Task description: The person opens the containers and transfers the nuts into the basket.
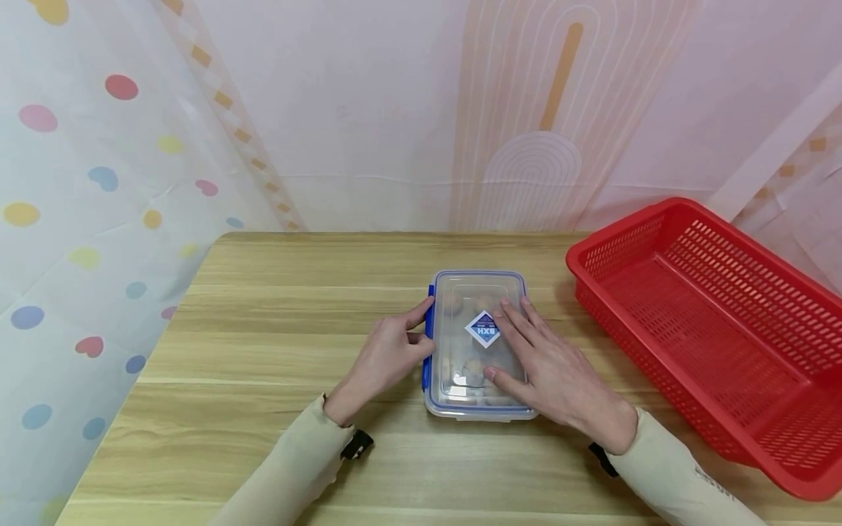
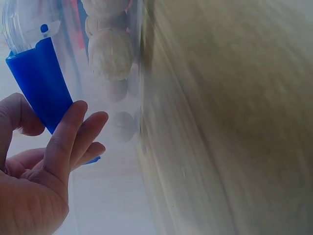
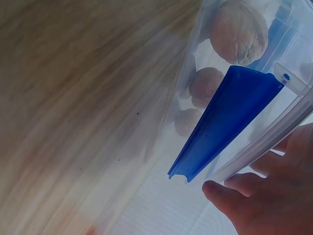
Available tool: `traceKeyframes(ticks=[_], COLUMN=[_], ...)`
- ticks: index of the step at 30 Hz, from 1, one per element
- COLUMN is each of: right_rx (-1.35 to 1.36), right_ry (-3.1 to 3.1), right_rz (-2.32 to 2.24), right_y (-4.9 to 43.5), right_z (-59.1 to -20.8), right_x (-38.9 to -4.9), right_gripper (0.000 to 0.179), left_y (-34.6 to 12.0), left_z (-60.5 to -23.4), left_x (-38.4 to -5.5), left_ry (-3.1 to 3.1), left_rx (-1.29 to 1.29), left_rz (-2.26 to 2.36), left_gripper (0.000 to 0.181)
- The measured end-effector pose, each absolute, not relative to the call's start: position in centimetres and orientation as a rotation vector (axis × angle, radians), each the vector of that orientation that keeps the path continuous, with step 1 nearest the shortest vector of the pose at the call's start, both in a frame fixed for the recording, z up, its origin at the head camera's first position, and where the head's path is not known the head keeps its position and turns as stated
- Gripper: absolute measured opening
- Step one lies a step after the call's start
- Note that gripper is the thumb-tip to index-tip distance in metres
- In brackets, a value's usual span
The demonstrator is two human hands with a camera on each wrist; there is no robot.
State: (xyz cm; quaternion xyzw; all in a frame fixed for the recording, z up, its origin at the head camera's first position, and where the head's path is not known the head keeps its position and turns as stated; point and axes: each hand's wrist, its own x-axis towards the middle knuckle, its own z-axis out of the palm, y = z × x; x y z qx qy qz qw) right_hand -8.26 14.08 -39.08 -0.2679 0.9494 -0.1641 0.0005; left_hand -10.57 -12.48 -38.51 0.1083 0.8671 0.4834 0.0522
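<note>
A clear plastic storage box [image 1: 454, 398] stands on the table, its lid on, with a blue-and-white label [image 1: 484, 329] on top. Round, pale brown, walnut-like balls [image 2: 111, 55] show through its wall. My left hand [image 1: 384, 352] is at the box's left side, thumb and fingers pinching a blue latch [image 2: 39, 83] that slants away from the wall. On the lid's right part rests my right hand [image 1: 562, 376], fingers spread. Below that hand, another blue latch [image 3: 225, 122] hangs tilted outward from the box in the right wrist view.
A red plastic basket [image 1: 697, 343] with slotted walls stands at the right, close to my right forearm. The wooden table [image 1: 283, 314] ends at a patterned cloth backdrop [image 1: 368, 117] behind and on the left.
</note>
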Motion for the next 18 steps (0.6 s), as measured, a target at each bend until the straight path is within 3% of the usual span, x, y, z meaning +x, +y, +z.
traceKeyframes(ticks=[18], right_rx=[-0.861], right_ry=[2.994], right_rz=[-0.561], right_y=[14.51], right_z=[-39.27], right_x=[-8.16], right_gripper=[0.088], left_y=[-13.12], left_z=[-39.04], left_x=[-10.67], left_ry=[2.603], left_rx=[0.356], left_rz=[1.508], left_gripper=[0.064])
